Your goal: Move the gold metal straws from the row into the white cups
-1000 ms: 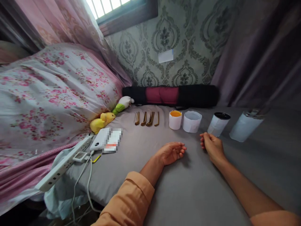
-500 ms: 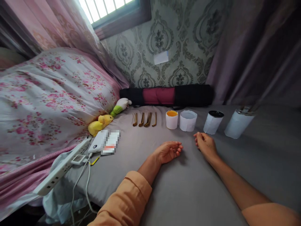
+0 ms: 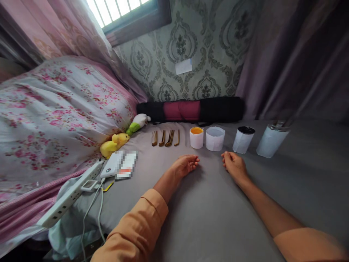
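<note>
My left hand point(image 3: 184, 165) lies on the grey bed sheet point(image 3: 207, 211), fingers loosely curled and relaxed, holding nothing. It is just in front of a white cup with an orange top point(image 3: 196, 137). My right hand point(image 3: 232, 164) rests on the sheet with its fingers curled in, nothing visible in it. It sits below a wide white cup point(image 3: 215, 138) and a black-rimmed white cup point(image 3: 243, 139). A taller white cup point(image 3: 271, 140) stands furthest right. Several gold utensils point(image 3: 166, 138) lie in a row to the left of the cups.
A black and maroon roll point(image 3: 191, 110) lies against the patterned wall. Yellow point(image 3: 113, 144) and green-white point(image 3: 137, 122) plush toys sit beside a floral duvet point(image 3: 54, 120). A power bank point(image 3: 112, 164) and a white power strip point(image 3: 68, 198) with cables lie at the left edge.
My left hand has slid forward and to the left, closer to the orange-topped cup. The right hand has stayed almost in place. The camera has shifted slightly right.
</note>
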`<state>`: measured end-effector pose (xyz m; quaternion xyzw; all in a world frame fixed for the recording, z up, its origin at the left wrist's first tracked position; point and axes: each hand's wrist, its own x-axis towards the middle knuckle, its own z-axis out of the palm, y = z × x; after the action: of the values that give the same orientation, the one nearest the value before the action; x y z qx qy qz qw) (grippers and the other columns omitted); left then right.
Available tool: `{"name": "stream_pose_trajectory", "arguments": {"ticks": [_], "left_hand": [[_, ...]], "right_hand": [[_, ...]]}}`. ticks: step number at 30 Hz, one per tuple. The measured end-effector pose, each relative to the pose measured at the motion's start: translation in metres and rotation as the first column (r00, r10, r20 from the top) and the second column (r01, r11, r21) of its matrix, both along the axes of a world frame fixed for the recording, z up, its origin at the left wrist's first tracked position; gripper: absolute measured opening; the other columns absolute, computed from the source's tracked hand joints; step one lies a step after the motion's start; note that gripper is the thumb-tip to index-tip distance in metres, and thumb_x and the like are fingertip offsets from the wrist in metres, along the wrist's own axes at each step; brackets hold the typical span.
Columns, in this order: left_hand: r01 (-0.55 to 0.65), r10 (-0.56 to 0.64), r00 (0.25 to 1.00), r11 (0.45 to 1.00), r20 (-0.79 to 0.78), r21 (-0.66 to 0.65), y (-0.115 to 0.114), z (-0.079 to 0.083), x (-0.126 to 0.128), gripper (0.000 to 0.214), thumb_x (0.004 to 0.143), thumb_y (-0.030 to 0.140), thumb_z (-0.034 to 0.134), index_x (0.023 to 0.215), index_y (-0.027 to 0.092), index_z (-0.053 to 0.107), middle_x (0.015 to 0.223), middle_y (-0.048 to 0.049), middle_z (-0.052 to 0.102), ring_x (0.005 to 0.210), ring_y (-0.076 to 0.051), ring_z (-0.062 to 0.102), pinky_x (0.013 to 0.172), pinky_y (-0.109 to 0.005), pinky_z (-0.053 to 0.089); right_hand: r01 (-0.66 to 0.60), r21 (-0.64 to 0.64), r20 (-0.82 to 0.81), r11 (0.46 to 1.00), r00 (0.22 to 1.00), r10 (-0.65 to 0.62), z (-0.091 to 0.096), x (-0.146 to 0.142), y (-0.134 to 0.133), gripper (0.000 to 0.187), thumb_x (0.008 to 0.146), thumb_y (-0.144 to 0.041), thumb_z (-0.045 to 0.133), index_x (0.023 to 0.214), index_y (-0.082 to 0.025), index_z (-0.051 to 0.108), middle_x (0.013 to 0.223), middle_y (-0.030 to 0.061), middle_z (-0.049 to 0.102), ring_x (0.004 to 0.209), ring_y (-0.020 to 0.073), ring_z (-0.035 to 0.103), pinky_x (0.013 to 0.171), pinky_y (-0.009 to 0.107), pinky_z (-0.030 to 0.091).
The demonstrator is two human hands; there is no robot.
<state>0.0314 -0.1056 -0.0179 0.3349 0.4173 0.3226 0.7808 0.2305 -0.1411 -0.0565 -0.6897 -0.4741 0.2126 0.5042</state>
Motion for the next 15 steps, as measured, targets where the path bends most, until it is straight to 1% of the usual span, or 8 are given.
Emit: {"name": "stream_pose_trajectory", "arguments": {"ticks": [3, 5, 8, 11, 13, 15], "left_hand": [[-0.010, 0.036, 0.982, 0.990, -0.183, 0.143, 0.008, 0.005, -0.004, 0.004, 0.076, 0.013, 0.052, 0.078, 0.010, 0.054, 0.068, -0.0028, 0.057, 0.048, -0.004, 0.050, 0.045, -0.015, 0.040], [-0.021, 0.077, 0.962, 0.978, -0.262, 0.209, 0.014, 0.006, -0.007, 0.003, 0.075, 0.013, 0.053, 0.078, 0.011, 0.053, 0.069, -0.0031, 0.057, 0.048, -0.004, 0.050, 0.044, -0.015, 0.038], [-0.058, 0.170, 0.918, 0.952, -0.359, 0.301, 0.025, 0.002, -0.013, 0.006, 0.073, 0.014, 0.054, 0.077, 0.012, 0.051, 0.068, -0.0029, 0.057, 0.047, -0.004, 0.049, 0.043, -0.015, 0.035], [-0.077, 0.296, 0.830, 0.900, -0.472, 0.428, 0.038, -0.003, -0.021, 0.008, 0.071, 0.016, 0.056, 0.077, 0.012, 0.051, 0.065, -0.0010, 0.055, 0.046, -0.004, 0.047, 0.042, -0.015, 0.033], [-0.057, 0.370, 0.752, 0.861, -0.545, 0.506, 0.047, -0.004, -0.027, 0.010, 0.069, 0.015, 0.056, 0.078, 0.012, 0.054, 0.066, -0.0010, 0.056, 0.048, -0.005, 0.048, 0.044, -0.016, 0.034], [-0.010, 0.421, 0.668, 0.830, -0.614, 0.558, 0.056, -0.004, -0.033, 0.012, 0.068, 0.015, 0.055, 0.079, 0.012, 0.057, 0.066, -0.0019, 0.058, 0.052, -0.008, 0.051, 0.047, -0.018, 0.037]], "right_hand": [[0.007, -0.006, 0.005, 1.000, 1.000, -0.007, 0.001, -0.001, 0.000, 0.036, 0.079, -0.043, 0.036, 0.076, -0.017, 0.059, 0.062, 0.0035, 0.058, 0.049, 0.0130, 0.054, 0.048, 0.024, 0.038], [0.009, -0.008, 0.013, 1.000, 1.000, -0.009, 0.001, -0.001, 0.000, 0.035, 0.079, -0.043, 0.036, 0.076, -0.017, 0.059, 0.062, 0.0035, 0.058, 0.049, 0.0130, 0.054, 0.048, 0.024, 0.038], [0.001, 0.001, 0.033, 1.000, 0.999, -0.001, 0.001, -0.001, 0.000, 0.036, 0.079, -0.043, 0.035, 0.077, -0.016, 0.060, 0.061, 0.0037, 0.058, 0.050, 0.0133, 0.053, 0.048, 0.024, 0.038], [-0.001, 0.012, 0.044, 1.000, 0.999, 0.000, 0.001, 0.000, -0.001, 0.037, 0.079, -0.043, 0.035, 0.077, -0.016, 0.060, 0.060, 0.0039, 0.058, 0.050, 0.0135, 0.053, 0.049, 0.024, 0.038], [0.005, 0.009, 0.049, 1.000, 0.999, -0.006, 0.001, 0.000, -0.001, 0.037, 0.079, -0.043, 0.035, 0.076, -0.016, 0.060, 0.060, 0.0038, 0.058, 0.050, 0.0134, 0.053, 0.049, 0.024, 0.038], [0.009, 0.005, 0.058, 1.000, 0.998, -0.009, 0.001, 0.000, -0.001, 0.037, 0.079, -0.043, 0.035, 0.076, -0.016, 0.060, 0.061, 0.0039, 0.059, 0.051, 0.0133, 0.052, 0.049, 0.024, 0.037]]}}
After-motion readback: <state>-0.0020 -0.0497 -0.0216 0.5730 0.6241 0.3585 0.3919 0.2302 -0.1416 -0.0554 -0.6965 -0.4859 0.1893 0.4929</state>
